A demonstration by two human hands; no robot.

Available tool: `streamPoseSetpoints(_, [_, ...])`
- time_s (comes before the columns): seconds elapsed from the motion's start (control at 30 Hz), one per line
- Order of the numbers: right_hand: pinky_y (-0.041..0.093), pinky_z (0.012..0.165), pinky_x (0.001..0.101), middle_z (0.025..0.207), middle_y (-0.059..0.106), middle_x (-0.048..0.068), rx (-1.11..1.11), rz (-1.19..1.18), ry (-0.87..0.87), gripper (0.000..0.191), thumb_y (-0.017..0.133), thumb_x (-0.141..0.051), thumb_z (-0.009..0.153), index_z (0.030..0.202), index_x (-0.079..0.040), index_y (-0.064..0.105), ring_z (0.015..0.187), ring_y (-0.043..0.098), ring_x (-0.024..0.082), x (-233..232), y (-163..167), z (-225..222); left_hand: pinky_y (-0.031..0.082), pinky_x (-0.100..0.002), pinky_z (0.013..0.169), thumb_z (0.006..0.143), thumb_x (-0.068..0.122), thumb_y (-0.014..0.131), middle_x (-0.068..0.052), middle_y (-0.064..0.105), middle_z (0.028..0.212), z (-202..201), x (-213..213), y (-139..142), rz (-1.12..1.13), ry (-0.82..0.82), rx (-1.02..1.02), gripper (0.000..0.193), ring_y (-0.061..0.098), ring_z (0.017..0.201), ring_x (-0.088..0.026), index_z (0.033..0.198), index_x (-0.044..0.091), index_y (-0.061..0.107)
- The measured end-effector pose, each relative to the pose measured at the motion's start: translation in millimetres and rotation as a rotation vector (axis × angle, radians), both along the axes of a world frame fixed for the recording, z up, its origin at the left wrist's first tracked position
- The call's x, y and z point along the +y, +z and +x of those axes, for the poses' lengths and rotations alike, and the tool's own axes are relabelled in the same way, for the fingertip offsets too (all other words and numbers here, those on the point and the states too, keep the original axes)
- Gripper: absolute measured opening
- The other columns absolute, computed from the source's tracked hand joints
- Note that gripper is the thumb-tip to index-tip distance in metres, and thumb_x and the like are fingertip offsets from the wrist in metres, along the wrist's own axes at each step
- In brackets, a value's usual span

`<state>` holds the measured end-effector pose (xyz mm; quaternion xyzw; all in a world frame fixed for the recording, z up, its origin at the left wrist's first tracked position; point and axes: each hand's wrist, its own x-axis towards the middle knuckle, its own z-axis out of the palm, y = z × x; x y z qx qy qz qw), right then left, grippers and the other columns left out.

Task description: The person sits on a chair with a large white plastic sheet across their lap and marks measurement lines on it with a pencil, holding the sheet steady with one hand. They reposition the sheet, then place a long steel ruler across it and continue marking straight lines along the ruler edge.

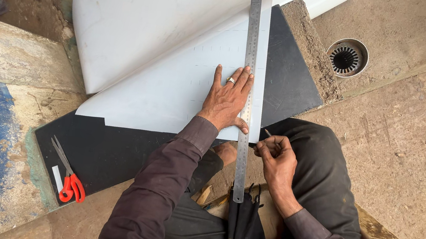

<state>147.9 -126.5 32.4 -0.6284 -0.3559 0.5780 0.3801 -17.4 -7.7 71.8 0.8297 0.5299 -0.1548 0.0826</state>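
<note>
Ruler: long steel straightedge [248, 85] runs twelve to six; left hand [227, 100] flat on it, right hand [274, 155] pinching a thin marking tool [268, 134] at four o'clock.

black board [108, 152] and drain [347, 57] on concrete floor [415, 142]

A long steel ruler [249, 86] is lying flat along the right edge of a white sheet [173, 86], running away from the person, its near end hanging past the sheet over the lap. The left hand [228, 100] is pressing it down, fingers spread, palm on the sheet. The sheet is curling up into a roll at its far left and is resting on a black board [108, 152]. The right hand [276, 156] is pinching a thin dark pen [268, 134] just beside the ruler.
</note>
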Motion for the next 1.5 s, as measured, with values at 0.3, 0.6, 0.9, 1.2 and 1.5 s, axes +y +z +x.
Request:
streamPoseSetpoints(0.3, [0.059,0.069,0.0254,0.082,0.070,0.005,-0.195,0.018,0.027,0.014,0.072,-0.008,0.086,0.091,-0.003,0.060,0.076,0.069,0.011,2.5,10.2,-5.7,0.011,-0.064,0.116,0.026,0.083,0.069,-0.016,0.023,0.157,1.0,0.9,3.2,-0.009,0.002,-0.017,0.152,0.026,0.143,-0.026,0.148,0.002,0.027])
streamPoseSetpoints(0.6, [0.061,0.071,0.0241,0.083,0.068,0.007,-0.091,0.095,-0.038,0.012,0.068,-0.005,0.088,0.089,-0.002,0.056,0.078,0.070,0.011,0.6,5.0,-12.2,0.012,-0.058,0.118,0.026,0.081,0.071,-0.016,0.022,0.157,-0.4,0.8,4.0,-0.009,0.010,-0.063,0.151,0.025,0.143,-0.028,0.147,0.003,0.027])
streamPoseSetpoints(0.9, [0.059,0.068,0.0237,0.081,0.067,0.005,-0.124,0.072,-0.034,0.012,0.068,-0.007,0.089,0.091,-0.003,0.057,0.075,0.068,0.010,2.2,5.3,-13.5,0.014,-0.051,0.120,0.025,0.077,0.076,-0.015,0.021,0.157,0.1,1.7,7.3,-0.050,0.038,-0.101,0.152,0.023,0.144,-0.027,0.148,0.003,0.025])
streamPoseSetpoints(1.2, [0.058,0.069,0.0235,0.081,0.065,0.005,-0.116,0.096,-0.042,0.013,0.068,-0.007,0.090,0.091,-0.002,0.057,0.074,0.065,0.008,2.2,-1.8,-14.5,0.015,-0.044,0.122,0.023,0.067,0.082,0.001,0.024,0.158,-35.7,-4.3,9.2,-0.051,0.146,-0.191,0.145,0.020,0.145,-0.021,0.148,0.015,0.029])
streamPoseSetpoints(1.5, [0.059,0.070,0.0239,0.085,0.066,0.005,-0.114,0.177,-0.064,0.019,0.068,-0.005,0.089,0.102,-0.002,0.055,0.077,0.066,0.010,14.2,-4.7,-13.9,0.012,-0.050,0.121,0.062,0.060,0.070,0.005,0.024,0.159,-42.9,-24.4,-9.0,0.090,0.220,-0.316,0.087,0.016,0.145,-0.023,0.142,0.045,0.038])
